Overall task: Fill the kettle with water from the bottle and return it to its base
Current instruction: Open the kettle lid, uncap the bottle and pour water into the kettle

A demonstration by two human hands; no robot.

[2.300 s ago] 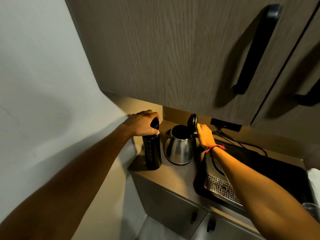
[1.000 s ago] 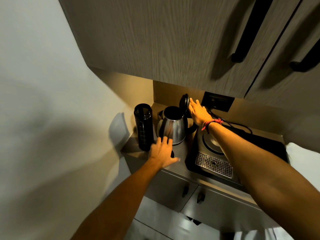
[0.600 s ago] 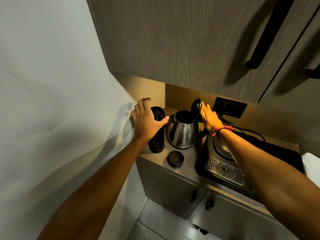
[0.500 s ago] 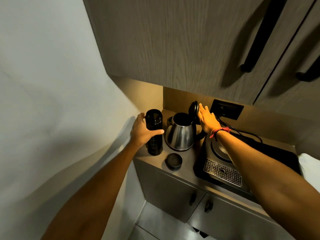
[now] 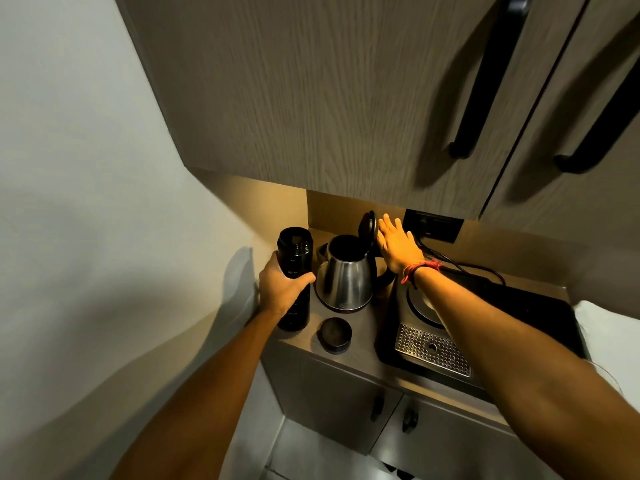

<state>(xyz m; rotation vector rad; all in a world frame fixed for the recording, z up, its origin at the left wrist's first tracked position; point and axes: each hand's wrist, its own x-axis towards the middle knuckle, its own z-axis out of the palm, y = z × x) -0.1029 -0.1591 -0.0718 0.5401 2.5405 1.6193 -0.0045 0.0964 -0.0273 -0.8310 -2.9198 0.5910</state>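
A steel kettle point(image 5: 344, 278) stands on the counter with its black lid point(image 5: 367, 226) tipped up and its mouth open. My right hand point(image 5: 398, 247) rests flat against the back of that lid, fingers spread. To the kettle's left stands a tall black bottle point(image 5: 293, 265), uncapped, and my left hand point(image 5: 282, 289) is wrapped around its middle. The bottle's black cap point(image 5: 335, 332) lies on the counter in front of the kettle. The kettle's round base point(image 5: 420, 304) sits on the black tray to the right, partly hidden by my right forearm.
A black tray point(image 5: 540, 317) with a perforated metal drain grille point(image 5: 433, 348) fills the counter's right side. A wall socket point(image 5: 434, 225) with cables is behind it. Overhead cabinets with long black handles point(image 5: 485, 77) hang low. A wall lies close on the left.
My left hand took the cap off the bottle, set it on the counter in front of the kettle, then returned and closed around the bottle's body. My right hand has stayed against the raised lid.
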